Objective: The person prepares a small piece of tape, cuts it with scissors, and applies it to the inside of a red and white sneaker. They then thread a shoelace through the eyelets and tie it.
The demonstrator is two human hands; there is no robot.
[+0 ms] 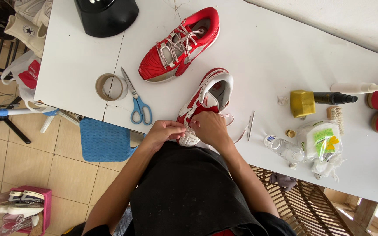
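Note:
A red and white sneaker (pixel 210 94) lies at the near edge of the white table (pixel 259 52), toe toward me. My left hand (pixel 165 132) and my right hand (pixel 210 127) meet over its toe end, fingers pinched on a thin white lace (pixel 230 117) that loops off to the right. A second red sneaker (pixel 181 43), laced, lies farther back on the table.
Blue-handled scissors (pixel 137 102) and a tape roll (pixel 110 86) lie left of the shoes. To the right are a thin metal tool (pixel 250 126), a small clear bottle (pixel 284 148), a wipes packet (pixel 320 139), a yellow sponge (pixel 302 103), a brush (pixel 337 117) and spray bottles. A blue stool (pixel 105 140) stands below.

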